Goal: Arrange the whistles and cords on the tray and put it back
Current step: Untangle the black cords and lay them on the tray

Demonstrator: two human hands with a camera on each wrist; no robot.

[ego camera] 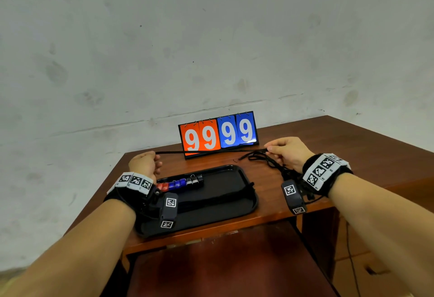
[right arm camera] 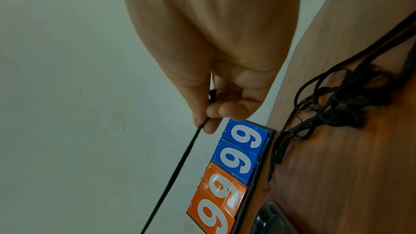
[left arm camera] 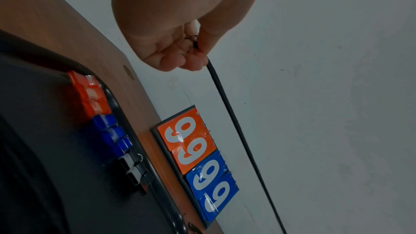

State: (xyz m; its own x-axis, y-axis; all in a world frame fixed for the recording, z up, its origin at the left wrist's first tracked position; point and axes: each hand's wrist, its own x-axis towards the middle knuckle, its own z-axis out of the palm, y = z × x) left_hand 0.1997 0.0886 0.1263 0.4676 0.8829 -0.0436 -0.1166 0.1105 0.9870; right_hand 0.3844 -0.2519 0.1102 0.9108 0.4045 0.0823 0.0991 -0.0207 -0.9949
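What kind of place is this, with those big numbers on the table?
Probably a sports equipment or storage room, though that is a guess. A flip scoreboard reading 99 99 stands on a wooden table against a stained bare wall, beside a tray of whistles.

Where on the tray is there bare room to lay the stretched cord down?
The tray is bare from the whistles along its far-left rim across to its right and near rims. Crowded: that whistle row, and the table right of the tray, where a tangle of cords lies. Left hand and right hand hold the cord taut above, before the scoreboard.
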